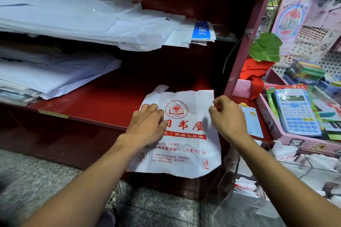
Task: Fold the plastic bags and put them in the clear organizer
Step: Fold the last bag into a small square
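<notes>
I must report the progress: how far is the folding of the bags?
Done: folded bags already sit in the clear organizer. In hand: one white bag lies unfolded on the red shelf; left hand presses it flat, right hand pinches its right edge. Left: folding it and storing it.

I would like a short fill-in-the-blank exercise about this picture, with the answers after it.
1. The left hand presses flat on the white ____.
2. The print on the bag is ____ in colour.
3. The blue calculator lies to the ____ of the right hand.

Answers: bag; red; right
</notes>
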{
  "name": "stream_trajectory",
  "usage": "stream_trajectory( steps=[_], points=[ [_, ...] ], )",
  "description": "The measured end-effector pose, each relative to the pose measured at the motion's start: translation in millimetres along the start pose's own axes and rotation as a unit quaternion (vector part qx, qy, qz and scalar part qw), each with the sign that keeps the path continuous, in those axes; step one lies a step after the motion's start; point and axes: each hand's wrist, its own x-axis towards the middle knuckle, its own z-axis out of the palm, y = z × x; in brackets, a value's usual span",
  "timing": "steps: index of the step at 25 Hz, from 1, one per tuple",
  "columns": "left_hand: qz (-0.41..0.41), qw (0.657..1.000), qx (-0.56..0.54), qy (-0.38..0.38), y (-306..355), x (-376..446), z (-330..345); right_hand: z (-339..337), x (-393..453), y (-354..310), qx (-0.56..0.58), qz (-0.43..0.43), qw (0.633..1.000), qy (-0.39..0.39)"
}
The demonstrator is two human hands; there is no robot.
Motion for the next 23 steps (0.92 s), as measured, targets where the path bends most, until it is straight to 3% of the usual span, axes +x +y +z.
stream_trajectory(
  steps=[4, 6, 10, 14, 18, 20, 23],
  points=[
    [-0.005, 0.998, -0.055, -0.009, -8.5, -4.8, 3.7, 17.0, 21.8, -12.2, 0.002, 0.065, 0.992, -0.11],
    [0.023, 0.998, -0.057, -0.026, -16.1, -4.4, 7.5, 26.3, 31.1, -17.1, 0.014, 0.091, 0.989, -0.113],
    [0.043, 0.997, -0.044, -0.043, -25.9, -1.7, 12.5, 30.3, 48.4, -22.1, 0.194, 0.16, 0.96, -0.123],
    [0.044, 0.997, -0.033, -0.058, -30.3, -3.8, 11.4, 25.0, 57.2, -33.5, 0.302, 0.089, 0.942, -0.118],
    [0.009, 0.992, -0.017, -0.128, -33.0, -3.4, 11.9, 26.6, 46.2, -32.9, 0.072, 0.0, 0.996, -0.052],
    [-0.004, 0.99, -0.003, -0.143, -32.9, 2.9, 14.0, 28.8, 21.4, -25.5, -0.009, -0.113, 0.993, -0.043],
    [-0.012, 0.987, 0.015, -0.156, -31.1, 19.4, 17.6, 19.8, -19.0, -11.3, -0.125, -0.245, 0.957, -0.092]
  ],
)
